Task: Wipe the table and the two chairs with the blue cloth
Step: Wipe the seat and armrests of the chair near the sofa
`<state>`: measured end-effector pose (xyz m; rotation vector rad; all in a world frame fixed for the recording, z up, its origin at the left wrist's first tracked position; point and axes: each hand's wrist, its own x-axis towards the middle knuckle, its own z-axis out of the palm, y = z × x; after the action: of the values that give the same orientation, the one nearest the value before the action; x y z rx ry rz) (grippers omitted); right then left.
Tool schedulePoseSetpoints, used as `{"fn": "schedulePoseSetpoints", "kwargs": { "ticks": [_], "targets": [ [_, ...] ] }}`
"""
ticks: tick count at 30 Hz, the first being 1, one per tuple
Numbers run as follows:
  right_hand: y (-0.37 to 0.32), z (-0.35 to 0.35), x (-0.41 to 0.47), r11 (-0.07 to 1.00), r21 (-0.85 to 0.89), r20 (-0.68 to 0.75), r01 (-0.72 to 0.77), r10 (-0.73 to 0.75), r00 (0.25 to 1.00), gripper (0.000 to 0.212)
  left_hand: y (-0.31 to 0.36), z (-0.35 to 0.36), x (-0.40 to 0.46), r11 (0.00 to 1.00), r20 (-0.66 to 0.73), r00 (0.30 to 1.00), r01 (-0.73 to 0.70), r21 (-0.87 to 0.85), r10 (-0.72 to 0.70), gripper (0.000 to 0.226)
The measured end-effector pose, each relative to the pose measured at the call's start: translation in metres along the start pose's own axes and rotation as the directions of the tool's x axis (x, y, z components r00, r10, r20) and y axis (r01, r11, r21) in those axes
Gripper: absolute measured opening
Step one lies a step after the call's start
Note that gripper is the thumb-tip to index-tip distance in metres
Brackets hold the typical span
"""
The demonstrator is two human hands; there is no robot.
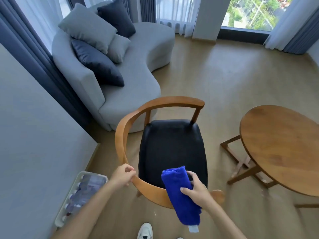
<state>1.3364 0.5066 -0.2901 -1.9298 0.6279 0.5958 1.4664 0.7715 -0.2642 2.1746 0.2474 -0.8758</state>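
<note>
A wooden chair point(124, 128) with a curved backrest and a black seat cushion point(172, 145) stands in front of me. My left hand point(122, 176) grips the near part of the curved rail. My right hand point(196, 190) holds the folded blue cloth point(181, 195) over the rail's near right section, thumb and fingers wrapped around it. The round wooden table point(283, 149) stands to the right of the chair. Only one chair is in view.
A grey curved sofa point(138, 69) with several cushions sits behind the chair. A pack of water bottles point(81, 197) lies on the floor by the grey wall at left. My white shoe point(145, 231) shows at the bottom. Open wood floor lies beyond the table.
</note>
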Motion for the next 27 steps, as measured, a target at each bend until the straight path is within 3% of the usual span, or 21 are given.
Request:
{"fn": "schedulePoseSetpoints", "kwargs": {
  "ticks": [2, 4, 5, 7, 10, 14, 16, 19, 21, 23, 25, 27],
  "targets": [
    [0.017, 0.022, 0.012, 0.958, -0.284, -0.09, -0.035, 0.01, 0.996, 0.06, -0.018, 0.007, 0.008, 0.999, 0.003, 1.0, 0.005, 0.04, -0.005, 0.004],
    [0.029, 0.044, 0.02, 0.828, -0.559, -0.258, -0.044, -0.123, 0.958, 0.075, -0.03, 0.012, 0.017, 0.995, -0.011, 1.0, -0.014, 0.102, 0.015, 0.003],
    [0.034, 0.055, 0.024, 0.804, -0.595, -0.296, -0.009, -0.209, 0.932, 0.082, -0.034, 0.013, 0.021, 0.99, -0.019, 0.999, -0.033, 0.138, 0.036, 0.003],
    [0.042, 0.069, 0.03, 0.77, -0.635, -0.3, 0.066, -0.324, 0.897, 0.068, -0.039, 0.014, 0.029, 0.978, -0.042, 0.995, -0.079, 0.195, 0.089, 0.004],
    [0.055, 0.083, 0.035, 0.754, -0.654, -0.34, 0.054, -0.357, 0.87, 0.048, -0.04, 0.014, 0.043, 0.963, -0.087, 0.981, -0.15, 0.223, 0.173, 0.005],
    [0.051, 0.116, 0.042, 0.752, -0.656, -0.477, -0.063, -0.349, 0.807, 0.063, -0.038, 0.009, 0.059, 0.927, -0.195, 0.934, -0.237, 0.291, 0.301, 0.011],
    [0.029, 0.152, 0.045, 0.783, -0.62, -0.487, -0.049, -0.335, 0.807, 0.063, -0.04, 0.009, 0.066, 0.883, -0.246, 0.891, -0.275, 0.379, 0.383, 0.015],
    [-0.004, 0.204, 0.055, 0.76, -0.638, -0.408, 0.123, -0.469, 0.783, 0.054, -0.047, 0.015, 0.08, 0.755, -0.209, 0.825, -0.338, 0.562, 0.525, 0.021],
    [-0.002, 0.207, 0.062, 0.712, -0.664, -0.379, 0.229, -0.584, 0.718, 0.037, -0.051, 0.021, 0.091, 0.61, -0.114, 0.799, -0.35, 0.711, 0.59, 0.028],
    [0.029, 0.177, 0.055, 0.654, -0.688, -0.347, 0.315, -0.678, 0.648, 0.035, -0.054, 0.028, 0.097, 0.486, -0.002, 0.827, -0.328, 0.81, 0.562, 0.036],
    [0.076, 0.127, 0.035, 0.669, -0.675, -0.348, 0.309, -0.659, 0.666, 0.042, -0.064, 0.033, 0.104, 0.409, 0.078, 0.866, -0.311, 0.858, 0.494, 0.044],
    [0.12, 0.067, 0.024, 0.732, -0.66, -0.475, 0.169, -0.581, 0.661, 0.044, -0.076, 0.035, 0.107, 0.315, 0.139, 0.87, -0.315, 0.895, 0.473, 0.045]
  ]
}}
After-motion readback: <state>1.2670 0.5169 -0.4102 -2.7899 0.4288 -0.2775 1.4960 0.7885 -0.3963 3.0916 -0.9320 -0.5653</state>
